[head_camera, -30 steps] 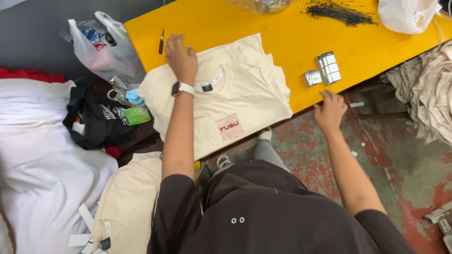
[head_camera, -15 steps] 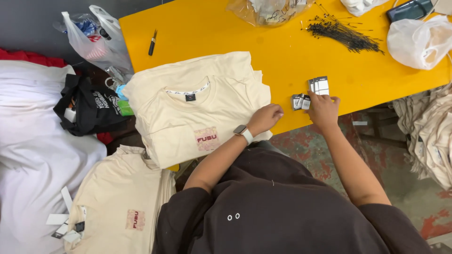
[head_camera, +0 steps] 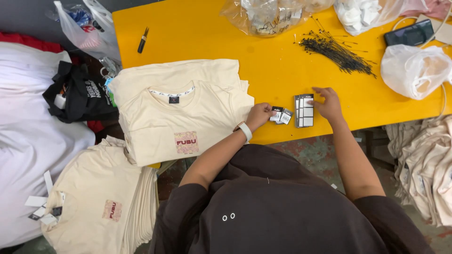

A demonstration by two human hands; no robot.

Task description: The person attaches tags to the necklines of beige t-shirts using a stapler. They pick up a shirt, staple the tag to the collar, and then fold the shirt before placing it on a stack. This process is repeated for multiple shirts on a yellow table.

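Note:
A folded cream T-shirt (head_camera: 181,113) with a small pink chest print lies on top of a pile at the left of the yellow table (head_camera: 263,61). My left hand (head_camera: 259,115), a white watch on its wrist, is curled at the shirt's right edge and pinches small black tags (head_camera: 281,115). Just right of them lies a stack of white-and-black card tags (head_camera: 304,111). My right hand (head_camera: 328,104) holds that stack by its upper right edge with the fingertips.
A bundle of black tag ties (head_camera: 336,51) and a black pen (head_camera: 142,40) lie further back on the table. Plastic bags (head_camera: 414,70) and a phone (head_camera: 409,34) sit at the far right. Another stack of cream shirts (head_camera: 101,202) lies lower left, and white cloth (head_camera: 33,150) beside it.
My left hand has come off the shirt's collar and moved right to the small tags. My right hand has shifted the card tags slightly right. The view has moved closer over the table.

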